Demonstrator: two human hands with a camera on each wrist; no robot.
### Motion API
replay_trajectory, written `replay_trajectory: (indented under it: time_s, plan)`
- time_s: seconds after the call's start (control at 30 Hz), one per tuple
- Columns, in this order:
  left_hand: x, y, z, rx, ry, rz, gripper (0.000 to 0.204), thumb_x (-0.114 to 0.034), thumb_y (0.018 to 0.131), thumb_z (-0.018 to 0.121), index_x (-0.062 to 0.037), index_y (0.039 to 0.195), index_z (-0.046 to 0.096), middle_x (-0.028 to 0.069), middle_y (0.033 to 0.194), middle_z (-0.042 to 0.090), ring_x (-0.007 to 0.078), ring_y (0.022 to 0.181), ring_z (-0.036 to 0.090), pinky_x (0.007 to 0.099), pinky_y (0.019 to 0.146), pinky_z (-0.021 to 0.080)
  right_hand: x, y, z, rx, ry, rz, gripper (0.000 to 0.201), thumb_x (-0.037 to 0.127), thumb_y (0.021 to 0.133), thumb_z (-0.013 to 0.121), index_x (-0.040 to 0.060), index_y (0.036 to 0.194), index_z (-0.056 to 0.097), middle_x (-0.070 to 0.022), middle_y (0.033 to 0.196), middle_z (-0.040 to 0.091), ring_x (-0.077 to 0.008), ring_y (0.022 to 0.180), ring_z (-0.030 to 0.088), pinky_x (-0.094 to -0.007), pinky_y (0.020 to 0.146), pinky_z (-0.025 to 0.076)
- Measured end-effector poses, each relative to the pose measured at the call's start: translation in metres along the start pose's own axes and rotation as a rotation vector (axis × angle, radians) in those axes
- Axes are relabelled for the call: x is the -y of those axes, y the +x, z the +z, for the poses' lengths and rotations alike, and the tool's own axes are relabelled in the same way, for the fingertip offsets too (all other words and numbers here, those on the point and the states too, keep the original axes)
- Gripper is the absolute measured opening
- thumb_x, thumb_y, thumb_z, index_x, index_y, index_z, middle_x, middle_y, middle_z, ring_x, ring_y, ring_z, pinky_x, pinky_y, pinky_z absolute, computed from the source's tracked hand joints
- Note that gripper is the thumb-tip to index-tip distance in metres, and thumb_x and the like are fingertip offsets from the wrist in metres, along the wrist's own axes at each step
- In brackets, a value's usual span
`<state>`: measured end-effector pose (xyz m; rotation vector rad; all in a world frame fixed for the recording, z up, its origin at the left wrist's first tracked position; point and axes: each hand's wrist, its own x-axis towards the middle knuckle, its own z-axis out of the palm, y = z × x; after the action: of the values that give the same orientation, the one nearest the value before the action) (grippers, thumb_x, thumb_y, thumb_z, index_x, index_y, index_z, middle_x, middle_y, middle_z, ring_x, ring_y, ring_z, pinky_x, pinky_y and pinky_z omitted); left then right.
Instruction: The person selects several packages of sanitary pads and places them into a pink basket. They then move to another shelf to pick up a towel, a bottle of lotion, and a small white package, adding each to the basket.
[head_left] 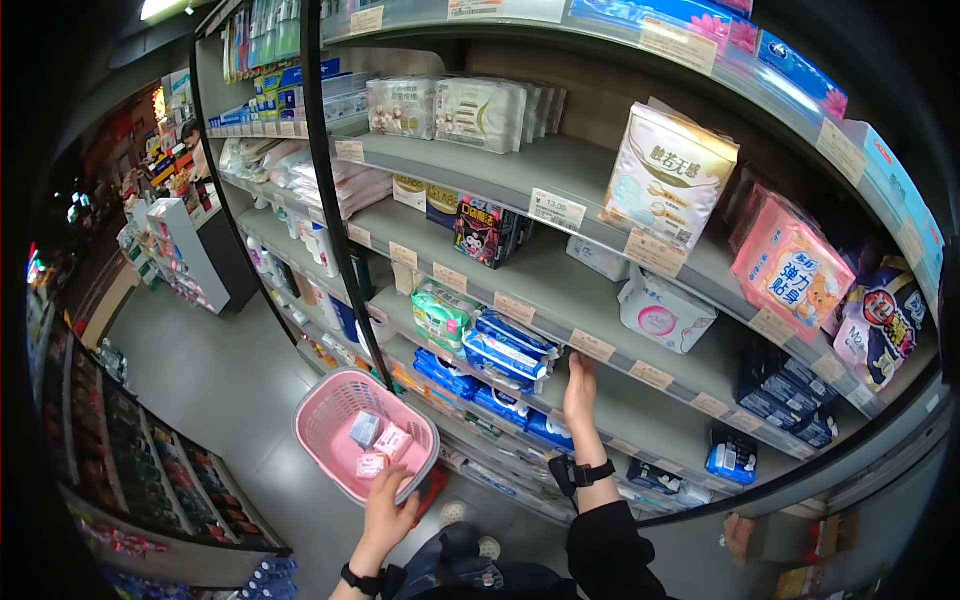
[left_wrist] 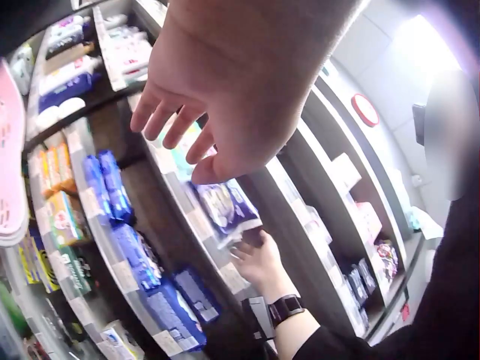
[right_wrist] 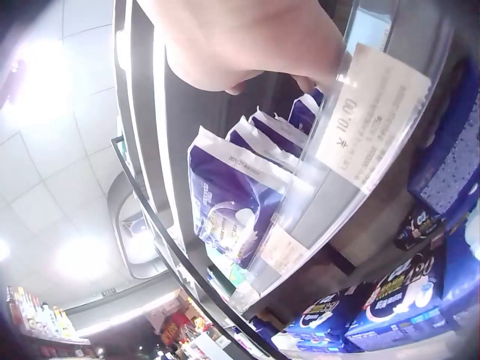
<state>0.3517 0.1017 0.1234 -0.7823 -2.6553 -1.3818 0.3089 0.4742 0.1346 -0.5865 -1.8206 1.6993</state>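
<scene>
My right hand (head_left: 580, 380) reaches up to the front edge of a shelf, just right of a stack of blue-and-white packs (head_left: 510, 350). In the right wrist view, that hand (right_wrist: 247, 45) lies over the clear shelf rail above a price label (right_wrist: 371, 116), with a purple-blue pack (right_wrist: 232, 195) beside it. It grips nothing that I can see. My left hand (head_left: 385, 505) hovers at the near rim of a pink basket (head_left: 310, 420) holding a few small pink and grey packs (head_left: 380, 445). Its fingers (left_wrist: 172, 112) are spread and empty.
Store shelves curve across the right, stocked with a white pack (head_left: 665, 310), a pink pack (head_left: 790, 265) and a tall cream pack (head_left: 670, 175). Dark blue packs (head_left: 470, 385) fill the lower shelf. The grey aisle floor (head_left: 200, 360) runs left, past another low shelf (head_left: 150, 470).
</scene>
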Motion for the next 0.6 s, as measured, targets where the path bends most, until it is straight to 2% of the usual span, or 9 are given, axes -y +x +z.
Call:
replay_trajectory:
  time_s: [0.1, 0.17, 0.27, 0.3, 0.4, 0.47, 0.53, 0.57, 0.6]
  plan:
    - [-0.035, 0.041, 0.011, 0.070, -0.032, 0.141, 0.046, -0.010, 0.079, 0.067, -0.0054, 0.123, 0.054, 0.0214, 0.135, 0.047, 0.0413, 0.127, 0.044, 0.0453, 0.104, 0.038, 0.011, -0.014, -0.010, -0.076, -0.089, -0.049, 0.058, 0.035, 0.098, 0.051, -0.0060, 0.138, 0.041, -0.0267, 0.140, 0.046, -0.0334, 0.133, 0.043, -0.0361, 0.107, 0.033]
    - [-0.059, 0.069, 0.021, 0.104, 0.084, 0.307, 0.060, -0.013, 0.079, 0.069, -0.0085, 0.135, 0.047, 0.0219, 0.148, 0.031, 0.0432, 0.140, 0.026, 0.0482, 0.112, 0.028, 0.013, -0.019, -0.011, -0.088, -0.094, -0.094, 0.059, 0.035, 0.097, 0.050, -0.0049, 0.140, 0.039, -0.0253, 0.142, 0.045, -0.0325, 0.134, 0.042, -0.0357, 0.109, 0.031]
    - [-0.089, 0.105, 0.036, 0.087, 0.120, 0.415, 0.067, -0.018, 0.079, 0.072, -0.0106, 0.140, 0.043, 0.0226, 0.153, 0.022, 0.0463, 0.143, 0.015, 0.0527, 0.114, 0.022, 0.014, -0.021, -0.010, -0.103, -0.107, -0.147, 0.060, 0.034, 0.096, 0.052, -0.0040, 0.140, 0.038, -0.0241, 0.144, 0.043, -0.0322, 0.134, 0.042, -0.0349, 0.109, 0.032]
    - [-0.094, 0.116, 0.042, 0.071, 0.153, 0.444, 0.074, -0.027, 0.080, 0.072, -0.0132, 0.145, 0.039, 0.0228, 0.155, 0.017, 0.0477, 0.143, 0.013, 0.0556, 0.114, 0.019, 0.015, -0.019, -0.009, -0.074, -0.103, -0.128, 0.059, 0.033, 0.096, 0.052, -0.0039, 0.140, 0.038, -0.0238, 0.143, 0.044, -0.0318, 0.134, 0.041, -0.0345, 0.109, 0.031]
    - [-0.105, 0.145, 0.058, 0.001, 0.206, 0.445, 0.077, -0.028, 0.079, 0.074, -0.0131, 0.145, 0.038, 0.0227, 0.156, 0.015, 0.0479, 0.143, 0.010, 0.0549, 0.115, 0.017, 0.021, -0.006, -0.006, -0.006, -0.062, -0.059, 0.060, 0.033, 0.095, 0.051, -0.0026, 0.142, 0.036, -0.0205, 0.144, 0.044, -0.0301, 0.135, 0.039, -0.0339, 0.110, 0.028]
    - [-0.101, 0.162, 0.068, -0.010, 0.210, 0.460, 0.081, -0.031, 0.077, 0.075, -0.0152, 0.147, 0.037, 0.0232, 0.157, 0.013, 0.0487, 0.143, 0.010, 0.0556, 0.115, 0.016, 0.023, 0.003, 0.002, -0.082, -0.027, -0.001, 0.056, 0.037, 0.096, 0.052, -0.0044, 0.133, 0.046, -0.0229, 0.135, 0.052, -0.0327, 0.130, 0.045, -0.0365, 0.107, 0.033]
    - [-0.098, 0.174, 0.076, -0.011, 0.197, 0.454, 0.081, -0.033, 0.076, 0.076, -0.0194, 0.147, 0.038, 0.0243, 0.156, 0.014, 0.0489, 0.143, 0.010, 0.0595, 0.113, 0.017, -0.086, 0.066, 0.009, -0.111, -0.151, -0.074, 0.058, 0.042, 0.098, 0.048, -0.0019, 0.135, 0.046, -0.0217, 0.139, 0.050, -0.0327, 0.132, 0.043, -0.0373, 0.108, 0.033]
    - [-0.095, 0.177, 0.080, -0.008, 0.210, 0.466, 0.081, -0.034, 0.076, 0.076, -0.0205, 0.146, 0.039, 0.0249, 0.156, 0.015, 0.0491, 0.143, 0.010, 0.0596, 0.113, 0.016, -0.140, 0.100, 0.012, -0.140, -0.447, -0.369, 0.058, 0.044, 0.099, 0.044, -0.0010, 0.135, 0.047, -0.0210, 0.142, 0.047, -0.0335, 0.133, 0.041, -0.0381, 0.109, 0.033]
    - [-0.094, 0.178, 0.083, 0.000, 0.234, 0.468, 0.078, -0.035, 0.076, 0.075, -0.0199, 0.145, 0.041, 0.0249, 0.155, 0.016, 0.0488, 0.143, 0.011, 0.0594, 0.113, 0.014, -0.128, 0.114, 0.011, -0.158, -0.442, -0.387, 0.058, 0.044, 0.099, 0.044, -0.0010, 0.135, 0.047, -0.0210, 0.142, 0.047, -0.0335, 0.133, 0.041, -0.0381, 0.109, 0.033]
